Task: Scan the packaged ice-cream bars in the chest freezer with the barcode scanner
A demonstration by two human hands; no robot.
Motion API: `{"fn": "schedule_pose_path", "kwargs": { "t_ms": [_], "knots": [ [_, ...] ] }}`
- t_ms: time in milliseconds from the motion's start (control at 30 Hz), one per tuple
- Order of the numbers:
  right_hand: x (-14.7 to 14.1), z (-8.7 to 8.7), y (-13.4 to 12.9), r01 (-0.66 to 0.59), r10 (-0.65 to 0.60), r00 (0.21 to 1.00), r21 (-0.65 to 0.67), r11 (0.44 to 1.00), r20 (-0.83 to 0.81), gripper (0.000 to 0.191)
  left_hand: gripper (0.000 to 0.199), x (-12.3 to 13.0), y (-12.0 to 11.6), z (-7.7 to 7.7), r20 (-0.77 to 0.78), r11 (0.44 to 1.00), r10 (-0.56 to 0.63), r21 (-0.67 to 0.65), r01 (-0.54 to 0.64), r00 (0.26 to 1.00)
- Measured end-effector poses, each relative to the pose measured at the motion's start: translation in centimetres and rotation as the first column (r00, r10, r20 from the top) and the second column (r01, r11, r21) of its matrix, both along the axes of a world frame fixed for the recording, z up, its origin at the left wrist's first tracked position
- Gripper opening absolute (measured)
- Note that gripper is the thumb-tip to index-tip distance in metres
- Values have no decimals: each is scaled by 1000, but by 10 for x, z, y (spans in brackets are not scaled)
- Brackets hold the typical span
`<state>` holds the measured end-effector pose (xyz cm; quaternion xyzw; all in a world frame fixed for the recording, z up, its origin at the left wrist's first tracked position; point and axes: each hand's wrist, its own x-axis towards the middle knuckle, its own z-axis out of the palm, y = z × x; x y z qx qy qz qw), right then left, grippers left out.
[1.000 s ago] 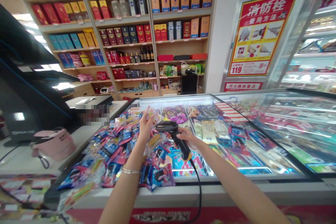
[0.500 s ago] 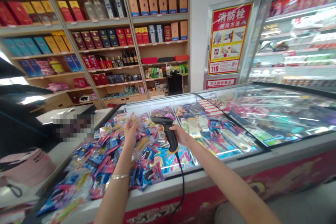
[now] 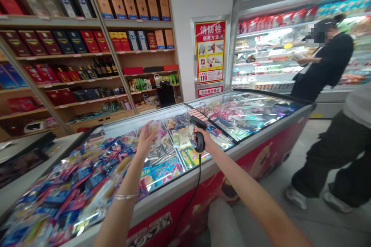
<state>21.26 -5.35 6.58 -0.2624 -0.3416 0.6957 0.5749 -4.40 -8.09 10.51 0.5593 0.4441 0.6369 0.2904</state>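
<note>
My right hand grips a black corded barcode scanner, its head tipped up and away from me. Its cord hangs down the freezer front. My left hand is raised to the left of the scanner, wearing a thin bracelet. A blurred see-through packet may be at its fingertips, but I cannot tell if it is held. Below it, many colourful snack packets lie heaped on the freezer's glass lid.
The long chest freezer has a red front, with packaged goods under its glass. Behind it stand wooden shelves of boxed liquor and a red fire-hydrant poster. A person in black stands before a lit refrigerated case. Another person stands at far right.
The view has swung right, shifting the shelves and freezer left and bringing two people into sight. The scanner now stands more upright in my right hand, which still grips it.
</note>
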Motion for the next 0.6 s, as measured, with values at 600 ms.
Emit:
{"fn": "schedule_pose_path", "kwargs": {
  "t_ms": [600],
  "knots": [
    [78, -46, 22, 175, -177, 984, -103, 979, -13, 14, 40, 151, 77, -87, -333, 992, -16, -127, -28, 943]
  ]
}}
